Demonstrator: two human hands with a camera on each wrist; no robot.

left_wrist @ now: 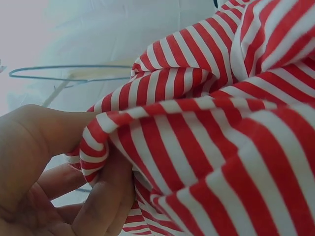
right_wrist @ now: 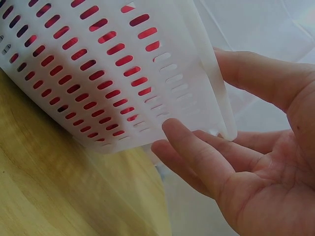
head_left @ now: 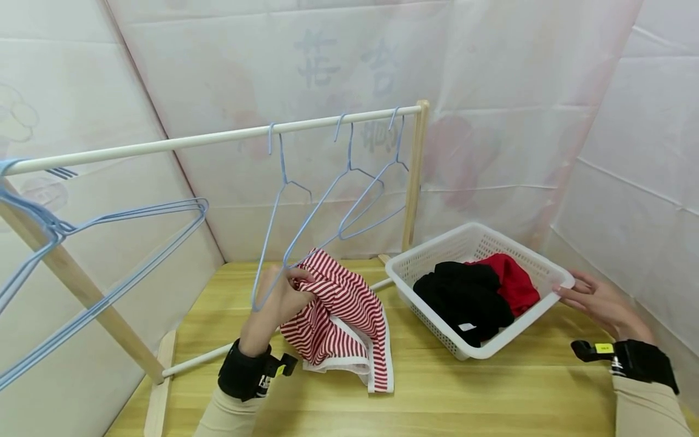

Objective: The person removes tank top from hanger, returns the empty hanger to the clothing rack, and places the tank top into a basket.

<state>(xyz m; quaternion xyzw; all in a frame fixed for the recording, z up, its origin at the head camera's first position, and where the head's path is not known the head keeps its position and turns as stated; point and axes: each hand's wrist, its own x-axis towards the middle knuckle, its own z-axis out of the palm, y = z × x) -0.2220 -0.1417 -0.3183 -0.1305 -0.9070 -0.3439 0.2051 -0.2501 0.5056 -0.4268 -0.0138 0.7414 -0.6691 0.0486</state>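
Note:
My left hand [head_left: 280, 297] pinches a red-and-white striped garment [head_left: 349, 297] by a bunched fold. Its lower part, edged with white bands, hangs down to the wooden table. In the left wrist view, the striped cloth [left_wrist: 197, 142] runs between thumb and fingers. On the right, my right hand [head_left: 603, 303] grips the corner rim of a white plastic basket [head_left: 524, 340], thumb on one side and fingers on the other. Black clothing [head_left: 464, 297] with a small white label and a red cloth [head_left: 510, 282] lie inside the basket.
A rack with a white rail [head_left: 218, 141] and wooden posts [head_left: 415, 176] spans the table. Three blue hangers [head_left: 349, 167] hang apart near its right end, one in front of my left hand. Several more hangers [head_left: 125, 212] bunch at the left. White sheeting surrounds the table [head_left: 426, 400].

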